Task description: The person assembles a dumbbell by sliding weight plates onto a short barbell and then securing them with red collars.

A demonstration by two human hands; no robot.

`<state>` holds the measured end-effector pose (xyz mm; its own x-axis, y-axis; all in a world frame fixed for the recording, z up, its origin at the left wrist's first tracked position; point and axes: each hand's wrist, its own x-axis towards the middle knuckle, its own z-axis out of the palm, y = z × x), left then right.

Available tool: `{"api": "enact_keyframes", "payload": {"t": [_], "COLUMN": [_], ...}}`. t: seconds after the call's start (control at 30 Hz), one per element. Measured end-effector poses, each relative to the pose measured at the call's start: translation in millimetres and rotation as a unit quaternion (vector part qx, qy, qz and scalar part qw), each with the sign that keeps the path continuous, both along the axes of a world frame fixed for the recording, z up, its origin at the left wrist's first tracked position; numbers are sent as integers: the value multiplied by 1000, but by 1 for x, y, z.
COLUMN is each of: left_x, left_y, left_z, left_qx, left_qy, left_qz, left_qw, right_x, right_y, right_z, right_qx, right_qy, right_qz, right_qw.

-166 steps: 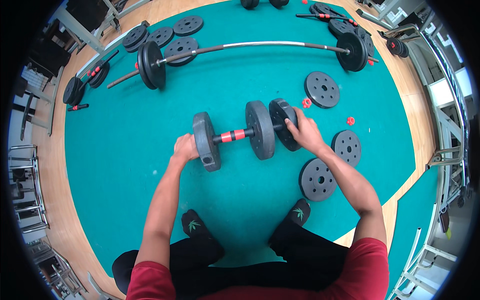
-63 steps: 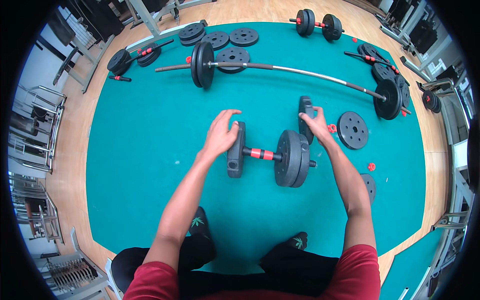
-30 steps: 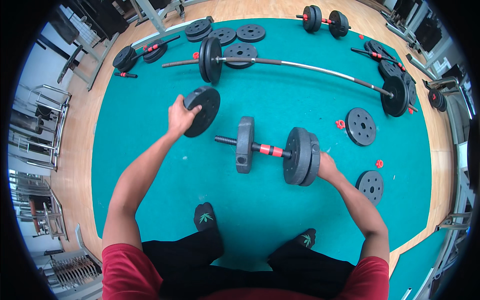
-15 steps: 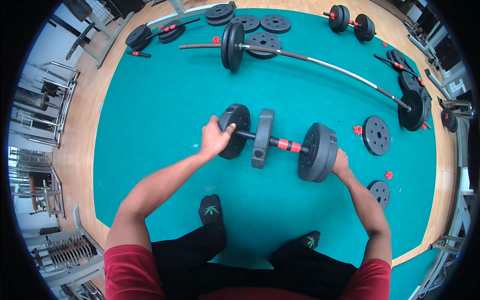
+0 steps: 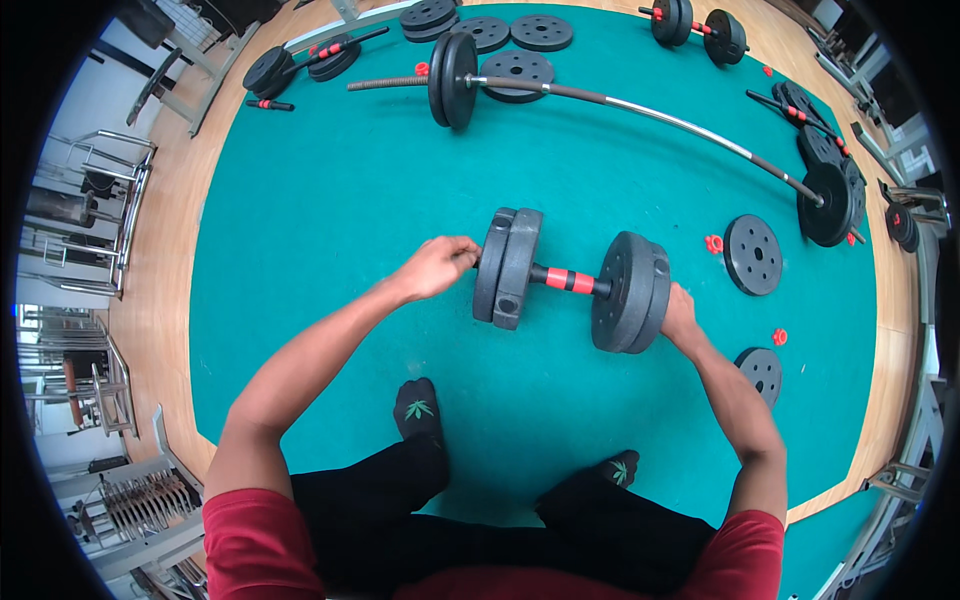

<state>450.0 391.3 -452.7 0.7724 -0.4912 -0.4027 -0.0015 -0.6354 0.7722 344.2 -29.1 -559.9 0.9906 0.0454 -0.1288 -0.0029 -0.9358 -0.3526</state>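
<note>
A dumbbell (image 5: 570, 281) with a red-and-black grip is held up between my hands, tilted slightly down to the right. Two dark grey plates (image 5: 507, 268) sit pressed together on its left side, and another pair (image 5: 630, 292) is on its right side. My left hand (image 5: 440, 268) has its fingers closed at the bar's left end, just outside the left plates. Behind the right plates, my right hand (image 5: 680, 315) grips the bar's other end; its fingertips are mostly hidden.
Beyond lies a long barbell (image 5: 640, 110) loaded at both ends. Loose plates (image 5: 752, 255) and red star-shaped nuts (image 5: 780, 337) lie to the right on the green mat (image 5: 330, 200). Another dumbbell (image 5: 700, 28) rests at the far right. Gym machines (image 5: 90, 210) line the left side.
The outer left plate has slid inward along the bar against the inner one. My left hand has gone from that plate to the bar's end. My right hand stays at its end.
</note>
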Motion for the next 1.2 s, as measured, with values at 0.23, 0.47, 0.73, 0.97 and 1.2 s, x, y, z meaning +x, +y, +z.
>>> {"api": "enact_keyframes", "payload": {"t": [0.23, 0.47, 0.73, 0.97, 1.2], "left_x": [19, 6, 9, 6, 8], "left_y": [0, -20, -22, -19, -16], "left_z": [-61, -46, -43, -35, -39], "left_qx": [186, 246, 258, 280, 274], "left_qy": [-208, -153, -161, -130, -145], "left_qz": [-267, -231, -233, -214, -214], "left_qw": [923, 929, 924, 927, 926], "right_x": [11, 39, 72, 74, 84], "right_y": [4, -42, -142, -127, -127], "right_z": [13, 42, -15, -36, -38], "right_qx": [-36, 152, 7, -145, -146], "right_qy": [80, 255, 106, -8, -8], "right_qz": [20, 169, -63, -99, -143], "right_qw": [996, 940, 992, 984, 979]}}
